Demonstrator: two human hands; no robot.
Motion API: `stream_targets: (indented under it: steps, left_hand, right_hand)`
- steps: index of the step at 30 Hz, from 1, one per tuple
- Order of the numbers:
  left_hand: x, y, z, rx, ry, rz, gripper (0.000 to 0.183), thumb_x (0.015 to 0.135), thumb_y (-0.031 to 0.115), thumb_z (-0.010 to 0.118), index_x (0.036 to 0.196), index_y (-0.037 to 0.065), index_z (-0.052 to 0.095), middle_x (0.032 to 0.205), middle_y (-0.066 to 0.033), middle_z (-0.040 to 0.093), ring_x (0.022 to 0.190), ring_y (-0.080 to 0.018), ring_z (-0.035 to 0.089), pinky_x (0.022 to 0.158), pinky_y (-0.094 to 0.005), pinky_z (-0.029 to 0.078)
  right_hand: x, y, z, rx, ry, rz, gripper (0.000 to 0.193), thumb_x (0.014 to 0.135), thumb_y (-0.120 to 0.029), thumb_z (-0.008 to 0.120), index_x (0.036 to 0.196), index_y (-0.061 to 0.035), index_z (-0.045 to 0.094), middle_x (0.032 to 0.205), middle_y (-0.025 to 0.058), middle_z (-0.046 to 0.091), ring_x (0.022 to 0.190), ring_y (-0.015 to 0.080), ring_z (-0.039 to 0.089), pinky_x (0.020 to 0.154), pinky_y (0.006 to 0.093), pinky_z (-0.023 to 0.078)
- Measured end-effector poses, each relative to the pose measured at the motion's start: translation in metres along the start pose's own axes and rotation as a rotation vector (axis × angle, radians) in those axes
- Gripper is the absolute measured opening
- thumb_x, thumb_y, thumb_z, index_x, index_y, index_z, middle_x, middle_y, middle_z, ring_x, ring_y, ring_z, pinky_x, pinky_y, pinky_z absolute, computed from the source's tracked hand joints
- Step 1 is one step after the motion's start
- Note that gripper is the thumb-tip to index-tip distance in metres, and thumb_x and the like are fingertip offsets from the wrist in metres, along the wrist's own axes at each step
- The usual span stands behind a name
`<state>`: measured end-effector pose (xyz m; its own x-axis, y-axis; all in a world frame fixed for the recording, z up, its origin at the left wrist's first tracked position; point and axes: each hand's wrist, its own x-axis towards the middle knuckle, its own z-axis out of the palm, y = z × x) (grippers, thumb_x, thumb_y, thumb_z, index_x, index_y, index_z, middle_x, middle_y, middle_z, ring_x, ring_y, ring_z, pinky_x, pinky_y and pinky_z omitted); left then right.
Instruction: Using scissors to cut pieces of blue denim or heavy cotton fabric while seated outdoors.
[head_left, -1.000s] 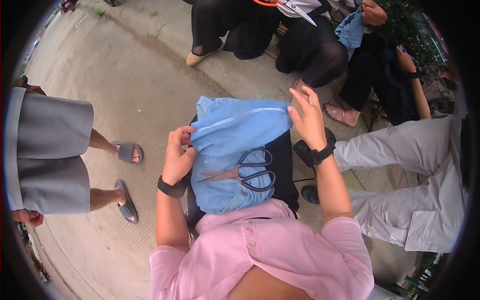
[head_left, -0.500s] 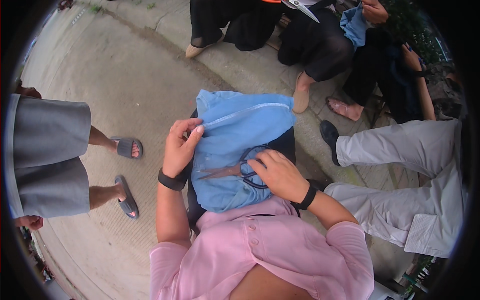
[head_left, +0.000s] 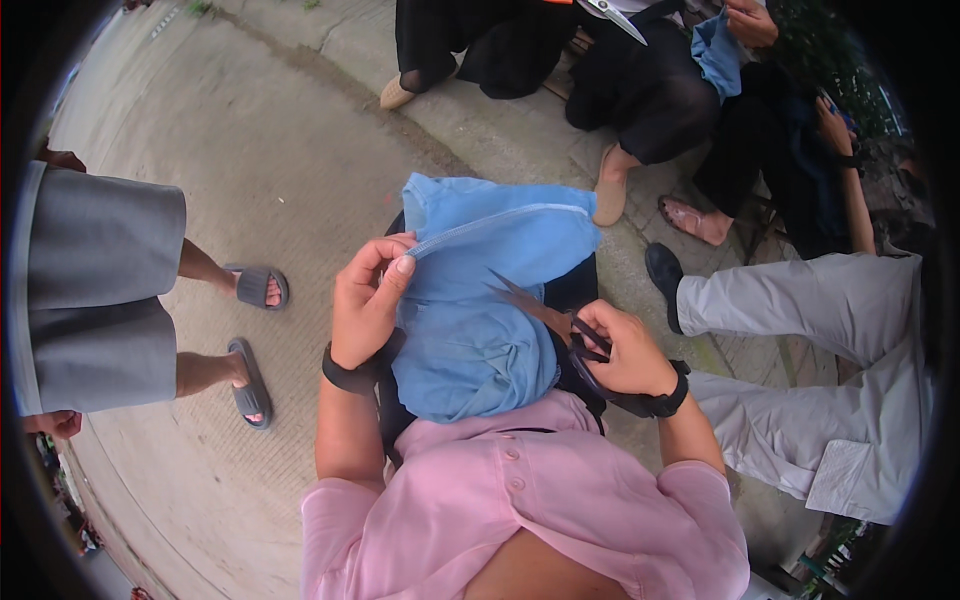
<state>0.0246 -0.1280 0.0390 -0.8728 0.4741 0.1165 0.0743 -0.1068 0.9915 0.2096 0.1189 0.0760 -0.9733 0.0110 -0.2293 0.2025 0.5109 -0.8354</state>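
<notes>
A light-blue denim cloth [head_left: 470, 330] with a pale stitched seam is spread over my lap. My left hand [head_left: 372, 290] pinches the seam's left end between thumb and fingers. At the cloth's right side, my right hand [head_left: 625, 350] holds dark-handled scissors [head_left: 545, 308] by their loops. The rusty blades are slightly parted and point up and left, over the cloth and below the seam. Part of the handles is hidden by my fingers.
On the left stands a person in grey shorts [head_left: 100, 290] and slides. Light trousers [head_left: 800, 310] of another person reach in from the right. At the top, seated people in black have orange-handled scissors [head_left: 615, 15] and a blue cloth piece [head_left: 715, 55]. Concrete ground [head_left: 270, 150] lies around.
My right hand has picked the scissors up off the cloth and moved right, its fingers now in the loops. The blades have swung upward. My left hand has closed on the seam.
</notes>
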Motion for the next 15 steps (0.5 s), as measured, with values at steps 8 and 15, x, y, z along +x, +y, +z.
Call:
stream_targets:
  steps: [8, 15]
  left_hand:
    - [-0.011, 0.023, 0.026, -0.360, -0.013, -0.317, 0.019, 0.090, 0.009, 0.062, 0.107, 0.000, 0.061, 0.087, 0.0039, 0.060, 0.076, -0.0023, 0.050, 0.069, -0.0170, 0.040]
    - [-0.006, 0.029, 0.026, -0.468, 0.085, -0.323, 0.024, 0.087, 0.004, 0.063, 0.110, -0.002, 0.061, 0.095, -0.0017, 0.065, 0.084, -0.0048, 0.057, 0.075, -0.0179, 0.044]
  right_hand:
    - [0.019, -0.013, 0.017, 0.968, -0.338, 0.160, 0.033, 0.091, -0.034, 0.060, 0.099, -0.0036, 0.050, 0.072, -0.0021, 0.046, 0.055, 0.0033, 0.039, 0.045, 0.0188, 0.030]
    - [0.024, -0.015, 0.015, 0.968, -0.417, 0.192, 0.047, 0.089, -0.048, 0.058, 0.099, -0.0021, 0.052, 0.067, -0.0028, 0.045, 0.053, 0.0040, 0.040, 0.044, 0.0183, 0.031]
